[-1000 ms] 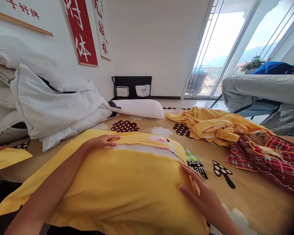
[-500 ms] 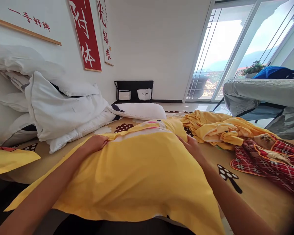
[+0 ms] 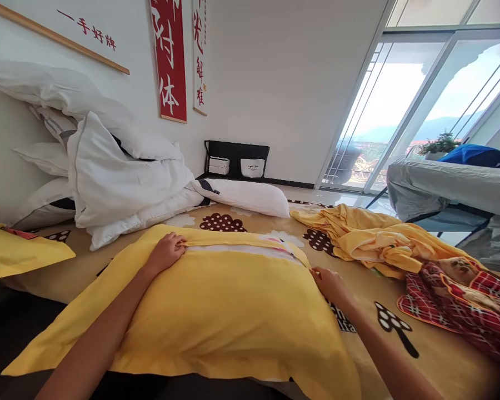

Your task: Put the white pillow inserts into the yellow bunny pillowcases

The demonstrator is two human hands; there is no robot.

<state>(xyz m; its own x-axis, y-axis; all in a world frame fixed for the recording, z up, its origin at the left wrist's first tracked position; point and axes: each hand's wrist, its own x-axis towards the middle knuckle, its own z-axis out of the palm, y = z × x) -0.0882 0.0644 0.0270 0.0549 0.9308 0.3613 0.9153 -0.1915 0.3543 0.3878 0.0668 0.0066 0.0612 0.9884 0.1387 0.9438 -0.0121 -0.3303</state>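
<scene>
A stuffed yellow pillowcase lies flat in front of me, its near edge at the front of the patterned brown sheet. Along its far side runs a long slit, where a strip of white pillow shows. My left hand is closed on the fabric at the slit's left end, fingers curled over the edge. At the right end, my right hand pinches the pillowcase edge between thumb and fingers.
White pillows are piled at the left against the wall. Crumpled yellow cloth and a red plaid cloth lie at the right. Another yellow cloth is at the left edge. A grey-covered table stands near the glass doors.
The pillowcase's far part has come down flatter onto the sheet, and its slit edge now lies straighter. Both hands keep hold at its ends. The view has shifted slightly.
</scene>
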